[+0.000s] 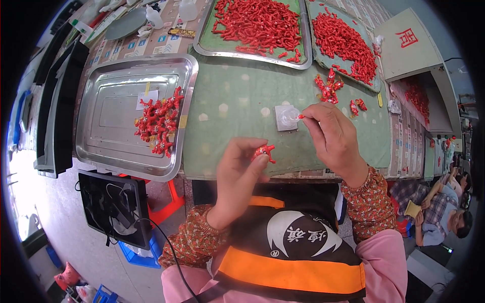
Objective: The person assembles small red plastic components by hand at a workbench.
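Between the fingertips of my left hand (pixel 236 174) is a small glossy red figurine (pixel 262 151) with stubby limbs, held just past the table's front edge. My right hand (pixel 336 139) pinches a tiny red piece (pixel 301 116) at the rim of a small clear dish (pixel 288 115). That dish rests on a white square pad (pixel 284 128) on the green cloth (pixel 227 91). Several red figurines (pixel 160 123) are grouped at the right side of the metal tray (pixel 103 146) on the left. Beyond my right hand lie more red figurine parts (pixel 329 88) and two smaller ones (pixel 357 106).
A metal tray (pixel 309 55) heaped with small red parts (pixel 260 22) stands at the back, beside a second tray of red pieces (pixel 346 45). A pale open box (pixel 424 48) is at the right. White bottles (pixel 154 17) stand at the back left. Other people (pixel 437 204) sit at far right.
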Demonstrator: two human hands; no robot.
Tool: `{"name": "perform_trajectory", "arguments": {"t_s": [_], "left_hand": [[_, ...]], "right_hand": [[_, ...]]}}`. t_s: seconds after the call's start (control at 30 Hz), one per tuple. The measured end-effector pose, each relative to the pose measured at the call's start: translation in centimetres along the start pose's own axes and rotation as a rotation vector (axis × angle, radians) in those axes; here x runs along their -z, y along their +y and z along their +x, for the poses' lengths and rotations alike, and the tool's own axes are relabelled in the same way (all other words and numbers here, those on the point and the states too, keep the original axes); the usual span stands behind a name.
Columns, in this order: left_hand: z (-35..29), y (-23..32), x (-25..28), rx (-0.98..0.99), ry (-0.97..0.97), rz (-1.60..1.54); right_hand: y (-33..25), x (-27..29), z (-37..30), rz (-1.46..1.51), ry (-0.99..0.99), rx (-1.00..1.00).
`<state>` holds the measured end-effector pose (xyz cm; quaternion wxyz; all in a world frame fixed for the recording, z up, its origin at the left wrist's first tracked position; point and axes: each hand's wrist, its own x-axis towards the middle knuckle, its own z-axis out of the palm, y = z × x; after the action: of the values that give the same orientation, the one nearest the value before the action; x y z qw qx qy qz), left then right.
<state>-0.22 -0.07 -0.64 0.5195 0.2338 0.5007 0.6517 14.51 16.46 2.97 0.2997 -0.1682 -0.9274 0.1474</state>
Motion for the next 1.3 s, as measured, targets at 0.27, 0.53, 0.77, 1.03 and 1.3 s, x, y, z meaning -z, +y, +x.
{"name": "perform_trajectory", "arguments": {"t_s": [0.27,0.53,0.77,1.03,1.3], "left_hand": [[0.0,-0.1,0.1,0.009,-0.009,-0.031],[-0.1,-0.1,0.2,0.01,-0.016,-0.036],[-0.1,0.2,0.1,0.025,-0.01,-0.002],[-0.1,0.1,0.0,0.01,-0.025,-0.013],[-0.2,-0.3,0.0,-0.004,0.0,-0.044]], "right_hand": [[-0.1,-0.6,-0.5,-0.11,-0.006,0.048],[-0.1,-0.6,-0.4,-0.288,-0.033,0.13],[0.1,-0.7,-0.5,-0.346,-0.057,0.158],[0.0,-0.2,-0.5,-0.08,0.005,-0.052],[-0.6,0.7,-1.1,0.744,-0.101,-0.762]]}}
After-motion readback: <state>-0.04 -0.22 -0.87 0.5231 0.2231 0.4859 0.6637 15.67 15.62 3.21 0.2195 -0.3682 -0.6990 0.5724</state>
